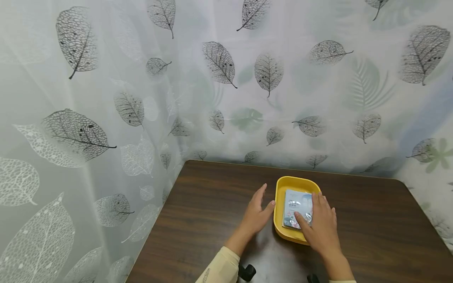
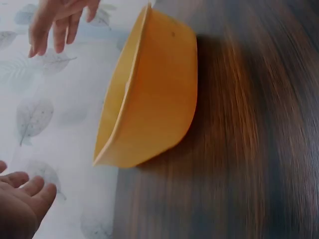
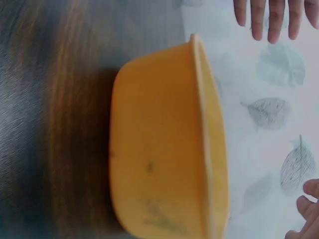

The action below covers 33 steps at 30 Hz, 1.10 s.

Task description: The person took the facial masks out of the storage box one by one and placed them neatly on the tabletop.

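A yellow plastic tub [image 1: 292, 236] stands on the brown table, and inside it lies a flat, glossy pale-blue packet [image 1: 293, 204] with printed text and pink flowers. My left hand [image 1: 256, 214] is just left of the tub, fingers extended and thumb toward the rim. Over the tub's right side is my right hand [image 1: 323, 228], its fingers spread and overlapping the packet's right edge in the head view. In the left wrist view, the right hand [image 2: 62, 22] shows above rim height with nothing in its grasp. The right wrist view shows the left hand [image 3: 274, 17] with straight fingers.
The dark wood-grain table [image 1: 205, 204] reaches back to a curtain [image 1: 226, 98] printed with leaves, which also hangs along the left side. Small black objects [image 1: 247, 272] show at the front near the sleeves.
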Motion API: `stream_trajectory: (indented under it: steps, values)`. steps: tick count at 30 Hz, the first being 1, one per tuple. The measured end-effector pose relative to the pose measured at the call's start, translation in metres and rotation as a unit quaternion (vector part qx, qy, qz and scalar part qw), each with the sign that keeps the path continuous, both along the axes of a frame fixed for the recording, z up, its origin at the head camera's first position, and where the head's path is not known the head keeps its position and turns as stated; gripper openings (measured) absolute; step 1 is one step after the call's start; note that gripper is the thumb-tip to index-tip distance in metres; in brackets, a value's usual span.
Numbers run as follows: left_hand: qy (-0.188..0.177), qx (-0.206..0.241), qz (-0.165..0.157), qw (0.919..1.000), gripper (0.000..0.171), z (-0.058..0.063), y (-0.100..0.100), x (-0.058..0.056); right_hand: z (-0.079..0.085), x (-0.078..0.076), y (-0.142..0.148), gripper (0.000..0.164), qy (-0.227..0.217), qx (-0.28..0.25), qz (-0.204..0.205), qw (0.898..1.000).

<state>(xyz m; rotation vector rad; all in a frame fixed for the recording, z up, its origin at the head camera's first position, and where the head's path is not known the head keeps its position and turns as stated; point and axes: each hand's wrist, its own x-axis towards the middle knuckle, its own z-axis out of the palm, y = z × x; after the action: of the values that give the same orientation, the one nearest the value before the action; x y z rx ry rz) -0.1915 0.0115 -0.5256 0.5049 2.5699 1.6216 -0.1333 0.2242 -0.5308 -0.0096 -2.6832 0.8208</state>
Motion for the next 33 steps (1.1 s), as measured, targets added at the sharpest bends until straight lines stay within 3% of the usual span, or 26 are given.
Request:
stream_trajectory:
  steps: [7,12,19,24,30,33]
  values:
    - [-0.054,0.099,-0.018,0.9934,0.066,-0.011,0.025,-0.006,-0.016,0.006,0.011,0.088,-0.006,-0.047,-0.027,0.999]
    - [-0.079,0.152,-0.011,0.9852,0.066,-0.018,0.045,-0.007,-0.031,0.011,0.015,0.089,-0.019,-0.076,-0.033,0.996]
    - [-0.109,0.19,-0.003,0.9757,0.065,-0.026,0.067,-0.005,-0.053,0.016,0.016,0.091,-0.032,-0.121,-0.049,0.991]
    - [-0.111,0.179,0.002,0.9775,0.065,-0.033,0.08,0.0,-0.066,0.018,0.017,0.091,-0.044,-0.153,-0.061,0.985]
    - [-0.131,0.122,0.035,0.9832,0.066,-0.037,0.091,0.002,-0.081,0.021,0.018,0.095,-0.051,-0.201,-0.054,0.977]
    - [-0.14,0.092,0.037,0.9851,0.068,-0.038,0.095,0.0,-0.087,0.022,0.019,0.098,-0.048,-0.231,-0.053,0.97]
